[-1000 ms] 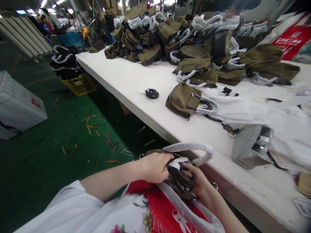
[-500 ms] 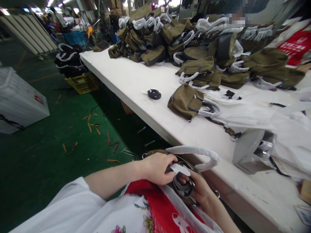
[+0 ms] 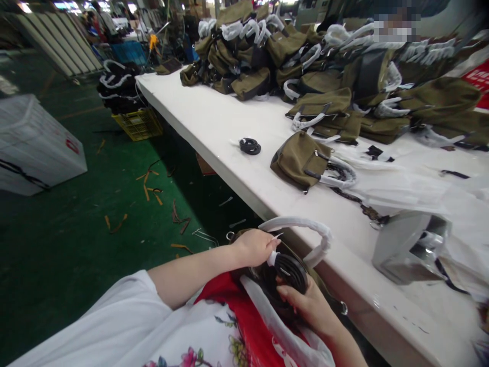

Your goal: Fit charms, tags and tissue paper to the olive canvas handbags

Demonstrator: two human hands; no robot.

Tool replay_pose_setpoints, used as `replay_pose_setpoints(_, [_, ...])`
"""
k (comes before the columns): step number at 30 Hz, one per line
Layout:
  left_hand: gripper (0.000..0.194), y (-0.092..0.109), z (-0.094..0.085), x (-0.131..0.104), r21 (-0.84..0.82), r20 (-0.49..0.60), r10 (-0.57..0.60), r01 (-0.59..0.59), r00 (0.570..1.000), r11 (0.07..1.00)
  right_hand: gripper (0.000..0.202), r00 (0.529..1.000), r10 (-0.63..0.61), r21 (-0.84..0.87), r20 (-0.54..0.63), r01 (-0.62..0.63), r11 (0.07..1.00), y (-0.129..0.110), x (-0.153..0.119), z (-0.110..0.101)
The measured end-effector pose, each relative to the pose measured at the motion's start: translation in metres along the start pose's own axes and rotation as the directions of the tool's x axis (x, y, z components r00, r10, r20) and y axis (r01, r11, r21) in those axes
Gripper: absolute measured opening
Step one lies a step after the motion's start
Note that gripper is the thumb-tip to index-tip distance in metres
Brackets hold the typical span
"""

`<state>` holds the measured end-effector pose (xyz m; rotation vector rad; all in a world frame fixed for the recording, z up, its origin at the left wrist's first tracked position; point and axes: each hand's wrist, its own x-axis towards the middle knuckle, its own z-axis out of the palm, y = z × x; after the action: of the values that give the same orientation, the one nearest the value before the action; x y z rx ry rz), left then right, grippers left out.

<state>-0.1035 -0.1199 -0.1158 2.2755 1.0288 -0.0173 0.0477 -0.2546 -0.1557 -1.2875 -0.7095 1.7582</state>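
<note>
A coiled black strap with a white wrap at one end is between my hands, over an olive bag at the table's edge. My left hand is closed on the white wrap at the coil's upper end. Around the lower right part of the coil, my right hand is closed, thumb on top. A white-wrapped bag handle arches above both hands. The inside of the bag is mostly hidden by my hands and the coil.
On the white table lie another black coil, an olive bag with wrapped handles and a grey holder. Many olive bags are heaped at the back. A white bin and yellow crate stand on the floor.
The coil has turned and shows more fully, its white wrap now near my left fingers. My left hand has moved slightly up. The view has shifted, so table items appear farther right.
</note>
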Motion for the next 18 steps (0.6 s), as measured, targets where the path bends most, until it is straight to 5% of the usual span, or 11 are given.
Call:
replay_pose_setpoints(5, [0.053, -0.014, -0.012, 0.001, -0.22, 0.072, 0.008, 0.008, 0.997, 0.975, 0.038, 0.997, -0.076, 0.056, -0.006, 0.077, 0.995, -0.004, 0.003, 0.004])
replay_pose_setpoints(9, [0.033, -0.02, -0.02, -0.009, -0.467, 0.109, 0.202, -0.129, 0.973, 0.875, 0.043, 0.991, -0.091, 0.185, -0.096, 0.107, 0.977, -0.004, 0.006, 0.005])
replay_pose_setpoints(14, [0.022, -0.021, -0.015, -0.021, -0.3, -0.044, 0.203, -0.207, 0.978, 0.931, 0.047, 0.985, -0.064, 0.278, -0.161, 0.108, 0.955, -0.009, 0.004, 0.008])
replay_pose_setpoints(18, [0.021, -0.026, -0.021, -0.028, -0.183, 0.006, 0.284, -0.278, 0.959, 0.943, 0.046, 0.971, -0.075, 0.315, -0.228, 0.147, 0.938, -0.01, 0.0, 0.013])
